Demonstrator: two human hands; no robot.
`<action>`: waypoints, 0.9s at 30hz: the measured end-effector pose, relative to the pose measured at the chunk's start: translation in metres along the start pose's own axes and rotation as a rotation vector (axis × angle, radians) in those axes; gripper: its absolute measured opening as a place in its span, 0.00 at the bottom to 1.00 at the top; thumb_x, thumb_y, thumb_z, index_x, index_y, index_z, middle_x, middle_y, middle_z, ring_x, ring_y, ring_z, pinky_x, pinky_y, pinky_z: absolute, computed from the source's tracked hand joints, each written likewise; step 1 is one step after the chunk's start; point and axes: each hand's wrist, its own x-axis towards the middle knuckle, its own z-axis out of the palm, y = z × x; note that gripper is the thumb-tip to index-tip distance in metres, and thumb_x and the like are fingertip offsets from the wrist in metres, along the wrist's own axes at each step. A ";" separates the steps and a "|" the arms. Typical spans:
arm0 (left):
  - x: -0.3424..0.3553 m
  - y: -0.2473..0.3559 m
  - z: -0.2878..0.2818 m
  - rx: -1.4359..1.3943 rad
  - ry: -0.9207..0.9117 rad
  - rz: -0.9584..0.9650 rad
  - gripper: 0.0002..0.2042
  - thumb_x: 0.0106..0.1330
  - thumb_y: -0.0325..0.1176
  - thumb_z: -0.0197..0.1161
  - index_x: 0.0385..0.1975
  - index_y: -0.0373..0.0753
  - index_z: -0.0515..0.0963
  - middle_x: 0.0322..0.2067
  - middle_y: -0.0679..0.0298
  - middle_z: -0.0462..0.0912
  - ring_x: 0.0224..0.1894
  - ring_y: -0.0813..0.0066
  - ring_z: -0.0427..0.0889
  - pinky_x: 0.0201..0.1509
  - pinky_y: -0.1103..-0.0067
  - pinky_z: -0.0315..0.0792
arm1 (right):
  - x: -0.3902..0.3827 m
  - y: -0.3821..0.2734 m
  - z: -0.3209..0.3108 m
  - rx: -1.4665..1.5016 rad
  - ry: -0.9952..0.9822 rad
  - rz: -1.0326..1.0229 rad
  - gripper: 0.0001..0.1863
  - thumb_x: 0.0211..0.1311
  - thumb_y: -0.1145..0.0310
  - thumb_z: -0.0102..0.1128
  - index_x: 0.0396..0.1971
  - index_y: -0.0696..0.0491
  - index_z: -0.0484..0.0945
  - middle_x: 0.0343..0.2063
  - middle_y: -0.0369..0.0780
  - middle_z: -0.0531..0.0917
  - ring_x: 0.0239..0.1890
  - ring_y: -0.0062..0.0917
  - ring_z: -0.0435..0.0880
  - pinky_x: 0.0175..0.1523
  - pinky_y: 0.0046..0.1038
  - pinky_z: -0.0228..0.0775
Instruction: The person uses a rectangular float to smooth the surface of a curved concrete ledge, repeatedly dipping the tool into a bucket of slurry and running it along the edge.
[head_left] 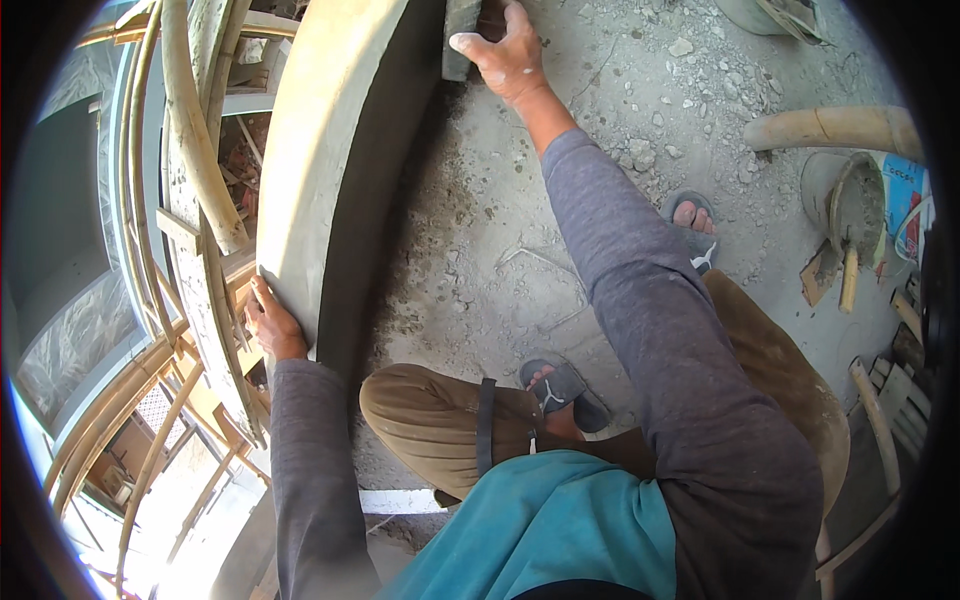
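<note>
A low curved wall (292,190) with smooth grey plaster runs from the top centre down the left side, its top sunlit. My left hand (272,318) rests against its outer edge, fingers stretched along it and holding nothing. At the top, my right hand (508,68) is closed around a plastering float, thumb reaching toward its back. The flat grey blade of the float (459,42) stands upright against the inner face of the wall. The handle is mostly hidden by the hand and the picture's edge.
Bamboo poles and planks (185,120) stand beyond the wall over a drop. Rubble (640,155) litters the dusty floor. To the right are a thick bamboo pole (835,128), a mortar-coated bucket (855,200) and stacked wood (905,400). My sandalled feet are on the floor below me.
</note>
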 end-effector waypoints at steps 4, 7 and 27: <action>-0.003 0.002 0.004 0.065 0.013 -0.006 0.39 0.68 0.71 0.43 0.61 0.43 0.77 0.61 0.55 0.76 0.65 0.58 0.70 0.69 0.64 0.60 | -0.011 0.009 0.010 -0.042 -0.048 -0.083 0.43 0.44 0.57 0.76 0.62 0.57 0.70 0.55 0.47 0.79 0.58 0.39 0.77 0.64 0.36 0.68; 0.003 -0.007 -0.003 0.061 0.036 -0.013 0.38 0.68 0.71 0.44 0.61 0.45 0.77 0.64 0.57 0.73 0.69 0.59 0.65 0.71 0.63 0.56 | -0.099 0.007 0.054 0.011 -0.112 0.005 0.44 0.38 0.63 0.76 0.61 0.56 0.70 0.55 0.48 0.77 0.58 0.41 0.76 0.64 0.38 0.68; -0.004 -0.008 -0.001 0.180 0.149 -0.060 0.37 0.65 0.71 0.49 0.62 0.49 0.76 0.67 0.58 0.69 0.73 0.54 0.57 0.74 0.51 0.44 | 0.002 0.019 0.030 0.331 -0.025 0.231 0.37 0.54 0.68 0.66 0.64 0.61 0.64 0.56 0.42 0.74 0.57 0.29 0.72 0.65 0.30 0.61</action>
